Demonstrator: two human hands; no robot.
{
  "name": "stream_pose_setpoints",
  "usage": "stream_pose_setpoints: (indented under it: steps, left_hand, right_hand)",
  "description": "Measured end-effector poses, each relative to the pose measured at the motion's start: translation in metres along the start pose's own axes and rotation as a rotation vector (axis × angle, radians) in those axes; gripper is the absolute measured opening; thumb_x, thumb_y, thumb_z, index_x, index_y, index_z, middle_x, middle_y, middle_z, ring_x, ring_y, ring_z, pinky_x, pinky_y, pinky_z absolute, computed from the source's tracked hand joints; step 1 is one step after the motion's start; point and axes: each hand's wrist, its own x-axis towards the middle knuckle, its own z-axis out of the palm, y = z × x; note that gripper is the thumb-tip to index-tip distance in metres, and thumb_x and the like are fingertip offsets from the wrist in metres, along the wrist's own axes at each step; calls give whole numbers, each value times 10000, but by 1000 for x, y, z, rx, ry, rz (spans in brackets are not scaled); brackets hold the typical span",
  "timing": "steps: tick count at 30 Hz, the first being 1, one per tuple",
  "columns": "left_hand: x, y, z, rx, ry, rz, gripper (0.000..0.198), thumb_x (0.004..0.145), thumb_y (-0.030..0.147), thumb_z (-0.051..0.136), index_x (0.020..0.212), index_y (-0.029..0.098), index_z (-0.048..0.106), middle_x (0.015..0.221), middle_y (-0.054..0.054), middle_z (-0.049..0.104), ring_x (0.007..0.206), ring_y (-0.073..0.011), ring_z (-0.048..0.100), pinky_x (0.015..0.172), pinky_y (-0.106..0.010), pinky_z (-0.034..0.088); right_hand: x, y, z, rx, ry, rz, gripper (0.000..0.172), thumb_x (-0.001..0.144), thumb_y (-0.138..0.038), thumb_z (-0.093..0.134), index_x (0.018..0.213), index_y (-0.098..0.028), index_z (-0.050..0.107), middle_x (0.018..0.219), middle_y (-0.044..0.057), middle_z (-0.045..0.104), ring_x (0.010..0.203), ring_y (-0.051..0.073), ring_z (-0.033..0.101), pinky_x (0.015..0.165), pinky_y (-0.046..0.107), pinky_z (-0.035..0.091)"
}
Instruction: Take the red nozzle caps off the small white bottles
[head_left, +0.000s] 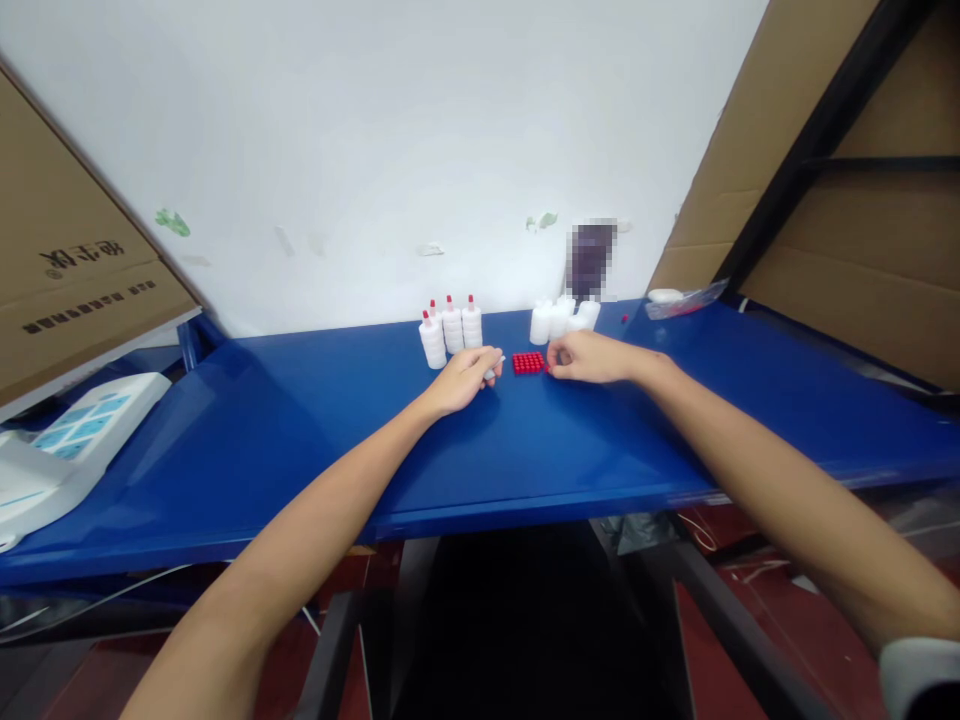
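My left hand (466, 380) is closed around a small white bottle, mostly hidden by the fingers; its pale tip (502, 358) pokes out to the right. Just right of that lies a block of small red caps (527, 363) in tight rows on the blue table. At the block's right edge, my right hand (581, 356) pinches a small red cap (547, 369) between thumb and finger. Behind my left hand stand several white bottles (451, 330) with red-capped pointed tips. White bottles without red caps (559, 320) are grouped behind my right hand.
A loose red cap (625, 318) and a clear plastic bag (684, 302) lie at the back right of the blue table (300, 430). On the left are a white device with blue panels (82, 430) and a cardboard box (82, 240). A white wall (360, 150) rises behind.
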Motion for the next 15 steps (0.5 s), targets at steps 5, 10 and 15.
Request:
stream_pose_setpoints:
  steps: [5,10,15]
  left_hand:
    - [0,-1,0,-11,-8,1,458,980,551,440,753,175,569,701,-7,567,670,-131,532,671,-278,428]
    - [1,-2,0,-1,-14,-3,460,983,553,434,761,175,573,703,-6,570,674,-130,536,673,-272,428]
    - [1,-2,-1,15,-18,-4,466,979,565,430,761,178,571,700,-6,572,676,-134,537,673,-272,432]
  right_hand:
    - [2,1,2,-9,16,-9,143,852,-274,592,870,-158,674,742,44,677,634,160,570,634,293,400]
    - [3,2,3,-9,25,-54,129,841,-230,569,846,-157,674,695,32,652,605,151,541,623,290,391]
    - [2,0,2,-5,36,-63,138,836,-210,563,833,-152,689,669,23,637,588,143,528,617,286,391]
